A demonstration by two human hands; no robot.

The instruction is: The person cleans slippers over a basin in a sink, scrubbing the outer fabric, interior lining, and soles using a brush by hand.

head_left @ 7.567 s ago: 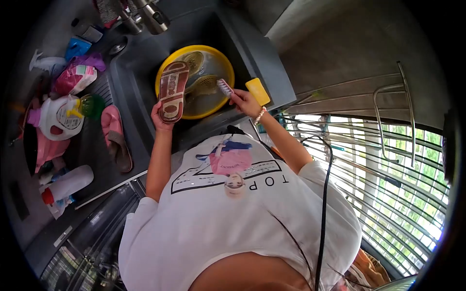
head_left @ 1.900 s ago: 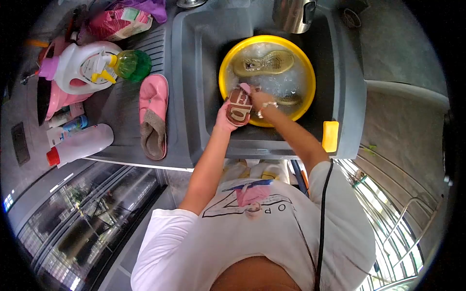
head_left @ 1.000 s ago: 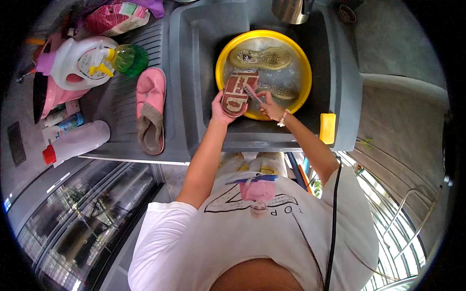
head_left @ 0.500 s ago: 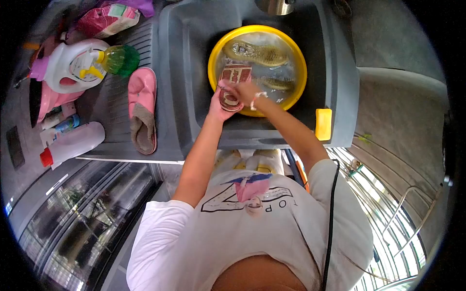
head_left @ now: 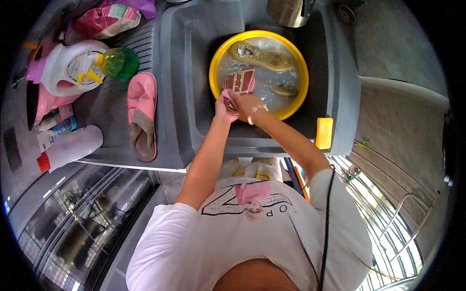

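Note:
A slipper (head_left: 241, 81) with a red and cream patterned sole is held sole-up over the near left part of a yellow basin (head_left: 302, 99). My left hand (head_left: 224, 110) is wrapped round its near end from the left. Across the sole lies my right hand (head_left: 246, 105), with a bracelet at the wrist and its fingers curled; whatever may be in them is hidden. Cloudy water fills the basin. In it lie a yellowish shoe (head_left: 262, 57), sole up, and a second one (head_left: 284, 89), mostly under the water.
The basin stands in a dark grey sink (head_left: 194, 63). A yellow bar (head_left: 324, 133) rests on the right rim, and a metal fixture (head_left: 290, 12) hangs at the back. Left are a pink slipper (head_left: 142, 97), a green spray bottle (head_left: 121, 64), a white jug (head_left: 58, 68) and a red-capped bottle (head_left: 73, 146).
The view has shifted slightly, so the basin sits lower in it. My right hand has moved down the sole, and the slipper is tilted a little differently in my left hand.

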